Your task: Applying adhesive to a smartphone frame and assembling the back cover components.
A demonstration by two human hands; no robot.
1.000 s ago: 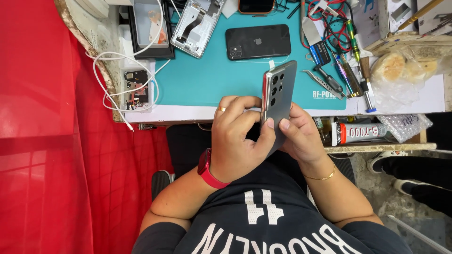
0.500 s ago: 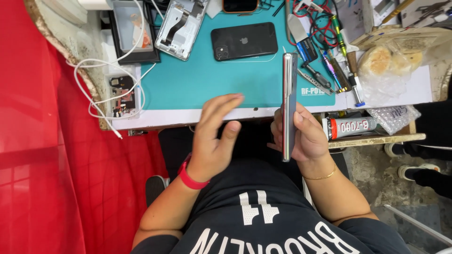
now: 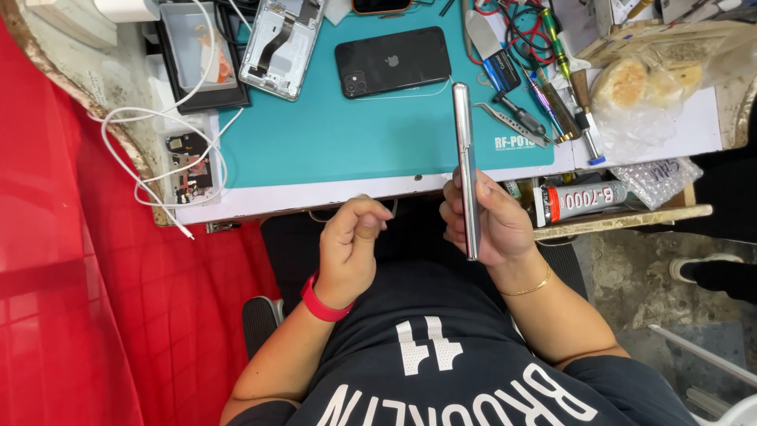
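The right hand [image 3: 493, 225] was clamped around a silver phone [image 3: 465, 170], held on edge so that only its thin side showed, its upper end reaching over the near border of the teal work mat [image 3: 331, 134]. The left hand [image 3: 351, 248] hung free just below the mat's near edge, holding nothing, its fingers loosely curled and well apart from the phone. On the mat's far side lay a black phone [image 3: 393, 61] face down, with an opened phone frame [image 3: 280, 43] left of it, and what looked like tweezers [image 3: 505, 122] near its right edge.
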